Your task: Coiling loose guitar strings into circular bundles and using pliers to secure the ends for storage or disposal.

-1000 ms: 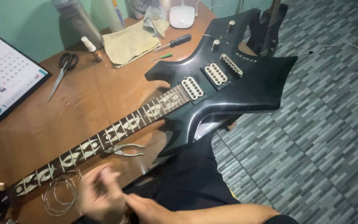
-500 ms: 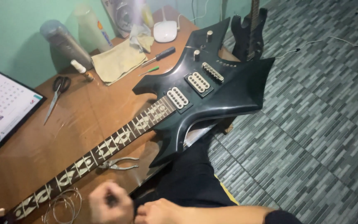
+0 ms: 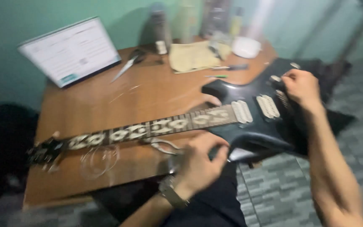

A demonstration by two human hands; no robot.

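Note:
A black, pointed electric guitar lies across the wooden table, its inlaid neck running left to the headstock. My left hand, with a watch on the wrist, curls over the lower edge of the body by the neck joint. My right hand sits with bent fingers on the body at the bridge, past the two white pickups. The whole view is motion-blurred.
A coil of loose strings and pliers lie under the neck. Behind are a propped white tablet, scissors, a yellow cloth, a screwdriver, a white round object and bottles. Tiled floor is at right.
Both hands have come up from my lap onto the guitar, the right reaching far to the bridge. The view has swung left and tilted up.

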